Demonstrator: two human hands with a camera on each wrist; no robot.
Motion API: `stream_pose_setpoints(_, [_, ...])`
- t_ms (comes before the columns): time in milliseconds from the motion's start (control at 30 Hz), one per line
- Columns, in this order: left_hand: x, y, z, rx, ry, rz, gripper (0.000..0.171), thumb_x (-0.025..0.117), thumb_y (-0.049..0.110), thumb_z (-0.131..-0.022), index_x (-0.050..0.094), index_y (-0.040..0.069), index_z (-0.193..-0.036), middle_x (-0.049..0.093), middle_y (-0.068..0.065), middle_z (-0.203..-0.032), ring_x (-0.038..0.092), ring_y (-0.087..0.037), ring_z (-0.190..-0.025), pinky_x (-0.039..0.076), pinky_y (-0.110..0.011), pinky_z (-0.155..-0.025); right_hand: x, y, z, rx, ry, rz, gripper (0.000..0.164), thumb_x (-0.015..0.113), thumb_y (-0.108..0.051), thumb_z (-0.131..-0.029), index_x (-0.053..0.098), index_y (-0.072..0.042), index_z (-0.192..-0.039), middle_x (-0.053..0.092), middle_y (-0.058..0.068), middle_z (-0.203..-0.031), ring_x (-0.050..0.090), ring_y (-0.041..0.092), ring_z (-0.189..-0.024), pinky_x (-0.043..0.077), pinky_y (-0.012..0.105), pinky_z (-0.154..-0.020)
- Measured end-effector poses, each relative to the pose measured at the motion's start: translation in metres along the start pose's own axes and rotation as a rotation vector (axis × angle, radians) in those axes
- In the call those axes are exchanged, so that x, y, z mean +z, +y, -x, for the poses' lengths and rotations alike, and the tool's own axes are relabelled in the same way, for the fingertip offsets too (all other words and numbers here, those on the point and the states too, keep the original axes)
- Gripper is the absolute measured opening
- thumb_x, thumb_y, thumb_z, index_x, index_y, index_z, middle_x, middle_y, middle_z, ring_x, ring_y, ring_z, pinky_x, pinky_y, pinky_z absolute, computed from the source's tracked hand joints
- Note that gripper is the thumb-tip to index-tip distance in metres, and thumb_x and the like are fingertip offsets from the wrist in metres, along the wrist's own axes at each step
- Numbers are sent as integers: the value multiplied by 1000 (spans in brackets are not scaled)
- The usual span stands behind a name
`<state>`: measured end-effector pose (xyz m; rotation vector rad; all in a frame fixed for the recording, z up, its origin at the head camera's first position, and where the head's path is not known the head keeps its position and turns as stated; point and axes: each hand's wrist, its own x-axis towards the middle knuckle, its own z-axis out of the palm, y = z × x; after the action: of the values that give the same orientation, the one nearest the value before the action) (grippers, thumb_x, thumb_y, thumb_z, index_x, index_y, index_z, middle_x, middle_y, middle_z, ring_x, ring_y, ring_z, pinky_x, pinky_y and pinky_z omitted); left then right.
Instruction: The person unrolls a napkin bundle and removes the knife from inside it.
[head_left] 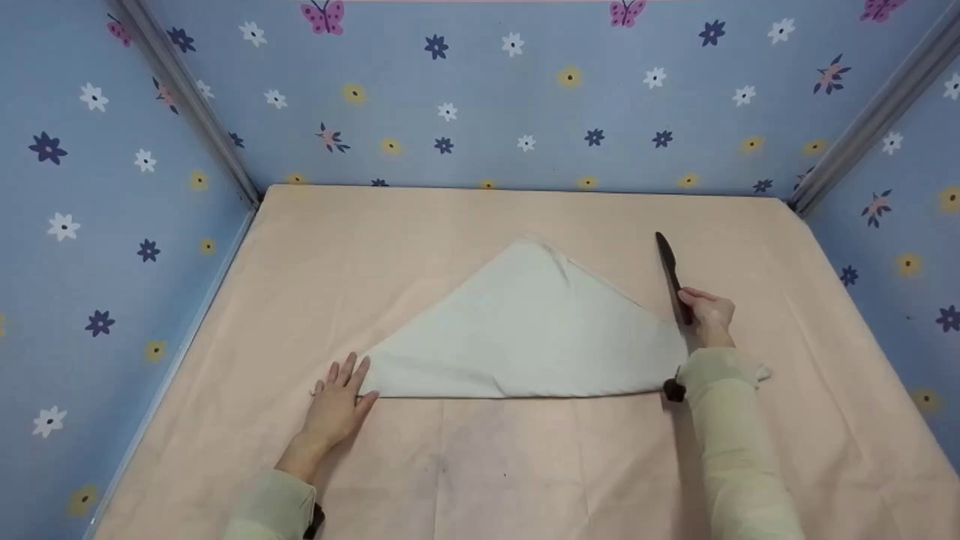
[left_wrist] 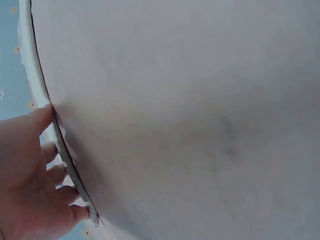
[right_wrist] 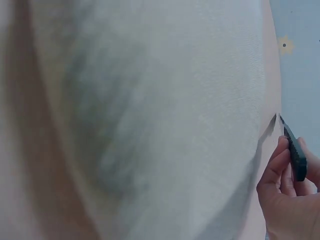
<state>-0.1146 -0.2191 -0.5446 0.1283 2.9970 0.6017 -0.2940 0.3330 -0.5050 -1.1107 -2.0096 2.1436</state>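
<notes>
A pale cloth [head_left: 517,322] lies folded into a wide triangle, its long folded edge towards the person and its peak pointing away. My left hand [head_left: 334,412] rests spread on the cloth's left corner. In the left wrist view, the thumb and fingertips touch the cloth's folded edge [left_wrist: 44,85]. Beyond the right corner, my right hand [head_left: 709,311] grips a dark knife [head_left: 667,259] by its handle, with the blade pointing away from the person. The right wrist view shows the knife [right_wrist: 298,160] pinched between thumb and fingers. The right sleeve hides part of the cloth's right corner.
A light peach cover [head_left: 360,225] with creases spreads over the table. Blue panels [head_left: 480,90] with flowers and butterflies enclose the back and both sides, with grey posts [head_left: 885,112] at the rear corners.
</notes>
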Motion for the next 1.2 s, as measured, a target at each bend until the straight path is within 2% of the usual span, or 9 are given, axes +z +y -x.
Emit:
stream_pose_setpoints(133, [1, 0, -1, -13, -17, -12, 59, 47, 32, -92, 28, 1, -138, 18, -23, -142, 13, -47, -126, 15, -64, -95, 2, 0, -5, 7, 40, 40, 26, 67, -2, -77, 67, -6, -102, 64, -3, -82, 58, 7, -79, 48, 16, -69])
stream_pose_setpoints(233, [2, 0, -2, -21, -32, -20, 59, 46, 34, -92, 27, 2, -138, 17, -22, -143, 13, -46, -127, 14, -63, -96, 3, 2, -10, 2, 60, 38, 21, 70, -2, -74, 70, -7, -94, 65, 2, -97, 59, 7, -80, 48, 17, -70])
stream_pose_setpoints(367, [2, 0, -2, -21, -33, -24, 59, 46, 34, -92, 27, 2, -138, 17, -22, -143, 13, -46, -127, 14, -64, -96, 2, 4, -15, 20, 45, -7, 15, 74, 2, -68, 73, -8, -79, 68, 4, -86, 61, 7, -70, 49, 18, -62])
stream_pose_setpoints(467, [1, 0, -3, -19, -25, -23, 59, 46, 33, -92, 27, 2, -138, 18, -22, -143, 13, -46, -127, 14, -64, -96, 2, 3, -15, 55, 47, 1, 18, 72, 3, -69, 72, -8, -83, 66, -1, -69, 61, 8, -68, 49, 20, -60])
stream_pose_setpoints(500, [1, 0, -3, -19, -25, -22, 59, 46, 33, -92, 28, 2, -138, 18, -22, -143, 13, -46, -127, 14, -63, -96, 2, 3, -13, 72, 54, 29, 20, 71, 2, -72, 71, -9, -88, 65, -4, -67, 62, 7, -70, 49, 21, -63])
stream_pose_setpoints(633, [0, 1, -2, -21, -27, -22, 58, 46, 32, -92, 28, 2, -138, 18, -22, -143, 13, -46, -127, 14, -63, -96, 1, -1, -8, 106, 17, 21, 21, 68, 4, -74, 70, -8, -91, 61, -7, -55, 63, 8, -71, 50, 22, -68])
stream_pose_setpoints(767, [0, 0, -1, -10, -15, -20, 58, 46, 32, -92, 29, 1, -138, 19, -23, -142, 14, -46, -127, 15, -64, -95, 0, -3, -4, 118, 2, -12, 20, 68, 6, -73, 71, -7, -88, 62, -4, -54, 64, 9, -73, 50, 24, -74])
stream_pose_setpoints(900, [0, 0, -2, 4, -7, -29, 59, 47, 34, -92, 29, 1, -137, 20, -23, -142, 15, -47, -126, 16, -64, -95, 0, -2, -4, 122, 11, -51, 20, 68, 8, -72, 70, -4, -87, 63, -2, -56, 64, 12, -74, 50, 26, -75])
stream_pose_setpoints(1200, [0, 1, -2, -3, -21, -39, 60, 47, 34, -92, 28, 1, -138, 20, -23, -142, 15, -47, -126, 16, -64, -95, -4, 0, -2, 93, 15, 28, 39, 65, 7, -75, 60, -2, -112, 64, -2, -60, 64, 15, -75, 50, 30, -77])
